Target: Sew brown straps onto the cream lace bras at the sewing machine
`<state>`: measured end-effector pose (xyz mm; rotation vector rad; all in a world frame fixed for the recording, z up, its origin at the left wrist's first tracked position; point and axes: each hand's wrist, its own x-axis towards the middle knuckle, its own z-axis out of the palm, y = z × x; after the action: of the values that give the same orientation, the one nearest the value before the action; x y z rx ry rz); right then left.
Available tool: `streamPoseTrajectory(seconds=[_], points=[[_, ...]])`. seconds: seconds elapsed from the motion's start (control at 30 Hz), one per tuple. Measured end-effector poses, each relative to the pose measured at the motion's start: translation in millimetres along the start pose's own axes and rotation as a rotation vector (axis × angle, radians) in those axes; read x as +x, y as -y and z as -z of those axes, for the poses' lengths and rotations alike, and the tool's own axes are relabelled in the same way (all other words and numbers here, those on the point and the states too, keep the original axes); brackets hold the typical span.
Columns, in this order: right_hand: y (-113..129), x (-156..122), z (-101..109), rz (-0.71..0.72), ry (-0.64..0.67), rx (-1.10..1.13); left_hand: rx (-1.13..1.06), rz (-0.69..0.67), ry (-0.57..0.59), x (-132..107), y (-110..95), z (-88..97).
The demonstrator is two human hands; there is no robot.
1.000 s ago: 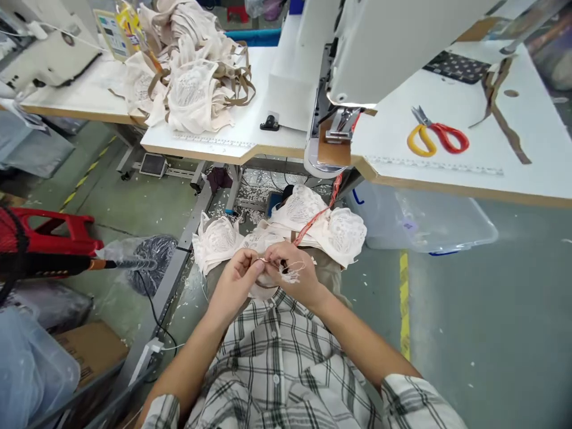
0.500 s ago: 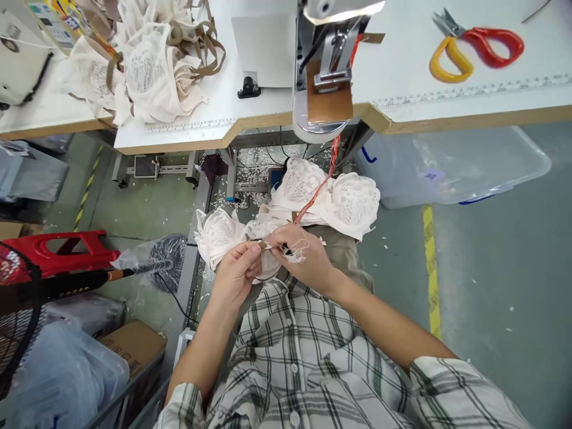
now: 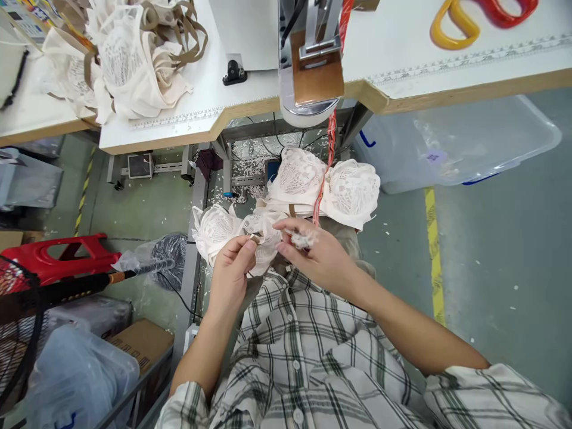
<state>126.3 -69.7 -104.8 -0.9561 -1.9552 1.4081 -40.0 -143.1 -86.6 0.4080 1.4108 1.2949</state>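
Note:
My left hand point(image 3: 236, 261) is closed in a pinch on a brown strap end point(image 3: 255, 239) of a white lace bra point(image 3: 218, 229), which lies over my lap. Close by on the right, my right hand point(image 3: 322, 256) has its thumb and forefinger apart, their tips near the bra's fabric. A tuft of loose white thread point(image 3: 304, 239) sits in the curl of its fingers. Beyond the hands, another pale lace bra point(image 3: 353, 190) rests across my knees with its cups up. A red and white twisted cord point(image 3: 331, 140) hangs from the machine down towards my right hand.
A sewing machine point(image 3: 313, 65) stands at the edge of the white table point(image 3: 254, 95). More bras point(image 3: 129, 65) are heaped at the left, and scissors point(image 3: 456, 30) lie at the right. A clear plastic bin point(image 3: 469, 143) is below. A red stool point(image 3: 67, 259) and a fan point(image 3: 18, 322) stand left.
My right hand has drawn slightly right, away from the left, and its thumb and forefinger have parted. The left hand keeps its pinch on the strap. The view has tipped downward.

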Motion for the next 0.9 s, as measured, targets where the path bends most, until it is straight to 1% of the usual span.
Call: streamPoseTrajectory(seconds=[0.07, 0.13, 0.3, 0.37, 0.47, 0.6, 0.7, 0.77, 0.8, 0.87, 0.9], points=[[5, 7, -4, -0.035, 0.051, 0.101, 0.048, -0.044, -0.009, -3, 1, -1.7], [7, 14, -9, -0.033, 0.064, 0.169, 0.091, -0.071, -0.022, -5, 1, -2.3], [5, 16, -20, -0.118, -0.014, 0.267, 0.184, -0.066, -0.041, -6, 2, -2.0], [2, 14, -22, -0.105, -0.043, 0.254, 0.213, -0.07, -0.05, -4, 4, -2.7], [-2, 11, -23, -0.084, -0.071, 0.213, 0.269, -0.136, -0.072, -1, 7, -3.6], [-8, 6, -13, -0.084, -0.058, 0.13, 0.396, -0.247, -0.128, -1, 9, -1.4], [-10, 2, 1, 0.016, -0.035, 0.008, 0.484, -0.301, -0.178, -4, 7, 1.3], [-9, -1, 9, 0.077, 0.019, -0.037, 0.524, -0.325, -0.188, -5, 5, 1.8], [-7, -2, 11, 0.083, 0.058, -0.043, 0.544, -0.335, -0.187, -6, 4, 1.6], [-1, -4, 13, 0.039, 0.138, -0.004, 0.585, -0.361, -0.185, -7, 3, 0.3], [2, -5, 12, 0.0, 0.177, 0.053, 0.607, -0.374, -0.183, -8, 3, -0.5]])
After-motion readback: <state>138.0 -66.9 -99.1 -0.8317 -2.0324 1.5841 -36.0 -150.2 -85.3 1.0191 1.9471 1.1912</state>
